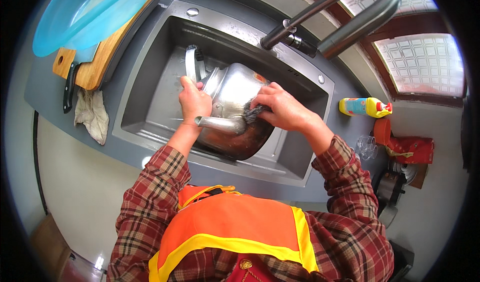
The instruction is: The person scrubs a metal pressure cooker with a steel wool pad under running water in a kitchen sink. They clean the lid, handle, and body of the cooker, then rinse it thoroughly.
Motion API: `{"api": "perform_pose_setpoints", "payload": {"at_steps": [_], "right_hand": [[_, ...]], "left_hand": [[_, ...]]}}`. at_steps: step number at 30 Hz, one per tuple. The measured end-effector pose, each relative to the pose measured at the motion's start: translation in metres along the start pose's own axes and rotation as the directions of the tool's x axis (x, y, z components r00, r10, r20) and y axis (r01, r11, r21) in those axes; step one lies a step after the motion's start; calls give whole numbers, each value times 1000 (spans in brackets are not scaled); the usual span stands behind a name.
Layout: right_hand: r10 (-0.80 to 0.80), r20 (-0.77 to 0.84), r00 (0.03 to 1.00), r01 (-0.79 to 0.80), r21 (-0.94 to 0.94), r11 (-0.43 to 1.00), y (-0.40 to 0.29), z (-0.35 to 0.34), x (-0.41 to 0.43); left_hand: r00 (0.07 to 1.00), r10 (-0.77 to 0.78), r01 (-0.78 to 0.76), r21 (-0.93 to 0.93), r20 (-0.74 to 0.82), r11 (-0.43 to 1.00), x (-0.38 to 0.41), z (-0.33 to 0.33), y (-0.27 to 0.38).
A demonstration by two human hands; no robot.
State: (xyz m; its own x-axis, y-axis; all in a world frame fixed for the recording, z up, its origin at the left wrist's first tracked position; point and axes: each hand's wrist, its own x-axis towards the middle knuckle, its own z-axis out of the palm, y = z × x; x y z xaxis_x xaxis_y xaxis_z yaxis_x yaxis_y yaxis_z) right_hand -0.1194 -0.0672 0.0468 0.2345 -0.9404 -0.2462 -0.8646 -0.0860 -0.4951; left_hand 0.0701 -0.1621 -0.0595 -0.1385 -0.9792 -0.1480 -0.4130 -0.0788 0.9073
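A metal kettle [234, 90] lies tilted on its side in the sink [157, 90], its spout [225, 124] pointing left and its lower part darkened. My left hand [195, 100] grips the kettle near its top rim, beside the upright handle [191, 62]; its fingertips are partly hidden. My right hand [279, 107] presses a dark grey scouring pad [253, 113] against the kettle's side, just right of the spout's base.
The faucet [300, 15] arches over the sink's far right. At left are a wooden cutting board [90, 75], blue plastic basin [48, 38], kitchen knife [68, 87] and cloth [92, 117]. A yellow bottle [360, 106], orange cup [381, 131] and clear glasses [366, 147] stand at right.
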Motion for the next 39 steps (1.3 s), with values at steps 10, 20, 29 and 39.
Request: {"api": "perform_pose_setpoints", "payload": {"at_steps": [10,20,29,39], "right_hand": [[-139,-74,987,138,-17,990,3,10,0],[-173,-126,977,171,-33,985,-4,15,20],[-219,-232,948,236,47,971,-18,29,53],[-145,-284,948,157,19,987,-7,28,40]], "left_hand": [[999,-35,34,57,25,998,20,-13,-5],[995,42,-56,152,93,987,17,-6,-1],[983,48,-78,164,179,983,14,2,8],[985,71,-104,211,159,972,9,8,10]]}}
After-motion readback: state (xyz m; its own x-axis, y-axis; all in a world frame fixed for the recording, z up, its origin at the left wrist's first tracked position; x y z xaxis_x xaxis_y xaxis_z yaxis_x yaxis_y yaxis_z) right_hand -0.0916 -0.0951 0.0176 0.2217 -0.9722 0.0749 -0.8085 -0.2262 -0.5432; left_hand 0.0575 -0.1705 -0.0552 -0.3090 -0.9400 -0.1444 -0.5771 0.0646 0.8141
